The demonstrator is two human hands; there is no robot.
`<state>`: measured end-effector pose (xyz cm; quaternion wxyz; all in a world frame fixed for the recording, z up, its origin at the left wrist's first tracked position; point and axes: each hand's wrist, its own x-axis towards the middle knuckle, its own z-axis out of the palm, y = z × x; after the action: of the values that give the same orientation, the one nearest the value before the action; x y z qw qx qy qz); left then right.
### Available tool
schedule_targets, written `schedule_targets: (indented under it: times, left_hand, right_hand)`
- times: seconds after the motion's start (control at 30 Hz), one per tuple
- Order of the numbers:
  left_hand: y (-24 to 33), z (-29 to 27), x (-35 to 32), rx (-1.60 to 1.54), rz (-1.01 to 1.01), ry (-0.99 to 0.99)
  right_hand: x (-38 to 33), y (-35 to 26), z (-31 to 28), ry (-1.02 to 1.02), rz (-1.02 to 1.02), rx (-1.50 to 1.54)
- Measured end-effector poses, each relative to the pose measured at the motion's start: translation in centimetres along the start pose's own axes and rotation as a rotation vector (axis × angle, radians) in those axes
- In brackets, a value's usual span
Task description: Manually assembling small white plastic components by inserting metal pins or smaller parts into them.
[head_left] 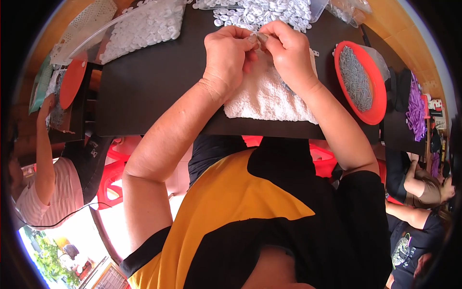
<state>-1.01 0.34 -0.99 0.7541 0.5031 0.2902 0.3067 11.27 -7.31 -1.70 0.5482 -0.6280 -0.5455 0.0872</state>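
Note:
My left hand (225, 57) and my right hand (291, 54) meet fingertip to fingertip above the far part of a pale towel (262, 98). Both are closed in a pinch. A small whitish piece seems to sit between the fingertips, mostly covered by them, so its kind does not show. Just beyond the fingers lies a heap of small round white plastic pieces (284, 10). Some small grey metal parts (287, 87) rest on the towel, partly hidden under my right wrist.
A clear bag of white pieces (144, 33) lies at the far left. On the right, a red oval basin (378, 108) holds many thin metal parts (355, 79). Purple straps (416, 113) hang beyond it. Other people sit at left (57, 185) and right (418, 241). The dark table (144, 106) ends before my lap.

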Motion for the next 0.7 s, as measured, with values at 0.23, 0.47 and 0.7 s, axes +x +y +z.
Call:
schedule_targets:
  times: [0.23, 0.47, 0.7]
  left_hand:
    - [-0.2, -0.4, 0.7, -0.009, 0.005, -0.031]
    - [-0.3, -0.2, 0.6, 0.033, 0.013, -0.02]
    - [-0.3, 0.2, 0.3, 0.04, 0.031, 0.0]
  right_hand:
    - [0.3, 0.2, -0.9, -0.055, 0.012, -0.018]
    - [0.1, 0.4, -1.6, -0.06, -0.179, -0.36]
    - [-0.1, 0.3, -1.5, -0.086, -0.244, -0.45]
